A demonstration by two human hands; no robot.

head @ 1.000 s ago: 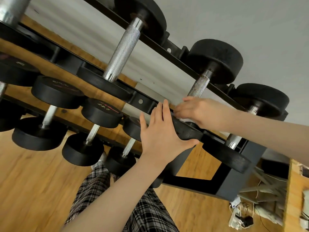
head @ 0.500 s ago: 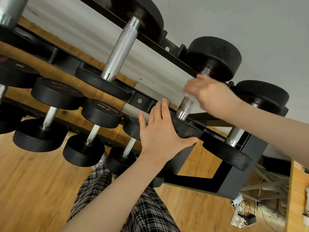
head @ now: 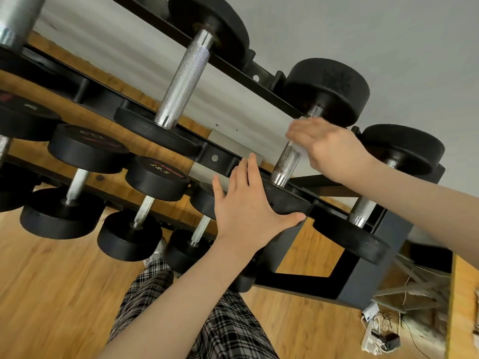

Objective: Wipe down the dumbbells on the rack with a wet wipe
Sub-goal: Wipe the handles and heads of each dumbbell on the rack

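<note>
You're looking at a black two-tier rack (head: pixel 215 158) standing on a wooden floor (head: pixel 51 294). On its upper tier sits the dumbbell with the long knurled handle (head: pixel 184 79); to that dumbbell's right rest two smaller dumbbells (head: pixel 287 164) (head: pixel 363 211). Below it, the lower tier carries a row of short black dumbbells, one marked 22.5 (head: pixel 158 177).
</note>
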